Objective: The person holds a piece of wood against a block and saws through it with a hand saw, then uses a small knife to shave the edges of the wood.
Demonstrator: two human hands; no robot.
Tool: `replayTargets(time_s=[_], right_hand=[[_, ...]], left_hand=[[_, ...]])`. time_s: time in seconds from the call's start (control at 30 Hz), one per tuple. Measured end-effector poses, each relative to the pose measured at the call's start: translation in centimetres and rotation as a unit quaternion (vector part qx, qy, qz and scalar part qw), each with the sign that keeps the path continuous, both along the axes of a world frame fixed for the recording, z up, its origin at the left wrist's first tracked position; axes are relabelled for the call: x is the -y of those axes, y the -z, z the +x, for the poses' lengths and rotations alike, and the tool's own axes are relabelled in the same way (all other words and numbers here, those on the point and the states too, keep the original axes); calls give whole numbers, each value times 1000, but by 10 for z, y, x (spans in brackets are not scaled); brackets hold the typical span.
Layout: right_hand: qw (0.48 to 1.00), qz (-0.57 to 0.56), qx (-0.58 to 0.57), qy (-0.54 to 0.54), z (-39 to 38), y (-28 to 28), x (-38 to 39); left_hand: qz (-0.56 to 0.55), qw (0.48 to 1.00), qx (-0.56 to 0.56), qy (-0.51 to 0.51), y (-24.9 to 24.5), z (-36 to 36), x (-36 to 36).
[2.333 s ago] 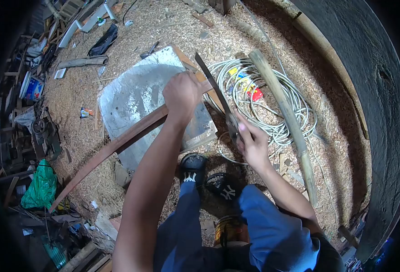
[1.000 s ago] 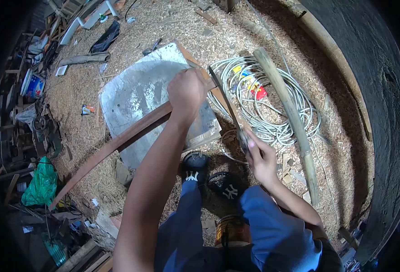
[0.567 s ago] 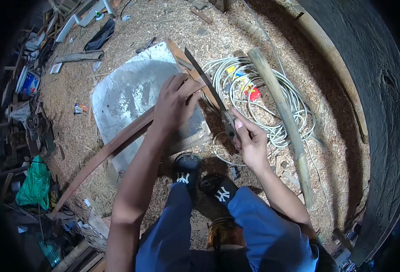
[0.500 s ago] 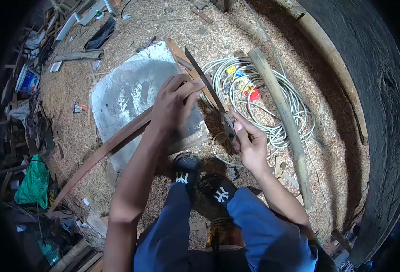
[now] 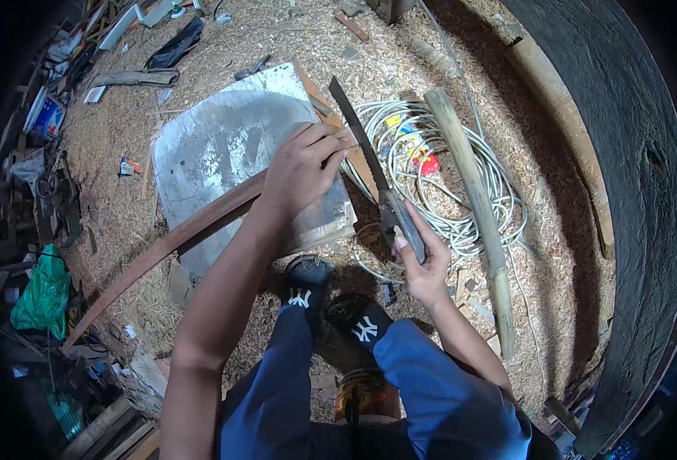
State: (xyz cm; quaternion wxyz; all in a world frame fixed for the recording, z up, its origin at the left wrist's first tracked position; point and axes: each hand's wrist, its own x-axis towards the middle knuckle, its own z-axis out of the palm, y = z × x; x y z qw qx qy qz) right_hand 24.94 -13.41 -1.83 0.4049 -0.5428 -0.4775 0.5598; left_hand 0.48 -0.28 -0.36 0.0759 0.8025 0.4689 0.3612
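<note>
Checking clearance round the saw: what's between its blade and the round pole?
In the head view, coiled pale cable and a red, yellow and blue packet show between the saw blade and pole.

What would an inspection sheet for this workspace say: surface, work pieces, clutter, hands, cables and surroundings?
Surface: scuffed silver-grey sheet under part of the strip.
Job's things: long reddish-brown wooden strip; dark-bladed handsaw at its far end, contact unclear.
Clutter: weathered round pole beside the sheet; crumpled green plastic bag and black plastic piece further left.
Left hand: grip closed on the strip, close to the blade.
Right hand: grip closed on the saw handle.
Cables: loose off-white coil, partly under the pole.
Surroundings: ground strewn with pale wood shavings; large dark curved surface at right.
Other people: nothing seen.
</note>
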Motion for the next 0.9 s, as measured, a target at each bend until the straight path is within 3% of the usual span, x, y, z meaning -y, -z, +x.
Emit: replayTargets(time_s=[0.07, 0.17, 0.3, 0.47, 0.6, 0.83, 0.9], right_hand=[[993, 104, 40, 30, 7, 6, 3], [987, 138, 78, 11, 22, 2, 20], [999, 45, 22, 14, 41, 4, 54], [992, 77, 94, 26, 31, 0, 44], [993, 80, 78, 49, -9, -2, -5], [996, 48, 76, 25, 24, 17, 60], [997, 46, 27, 53, 26, 21, 69]], left_hand=[[-2, 1000, -1, -5, -1, 2, 1], [-10, 1000, 0, -14, -2, 3, 2], [-20, 1000, 12, -12, 2, 2, 1], [-34, 999, 14, -13, 3, 3, 0], [-26, 1000, 5, -7, 0, 4, -2], [-28, 999, 19, -11, 1, 5, -1], [-30, 999, 16, -24, 0, 7, 2]])
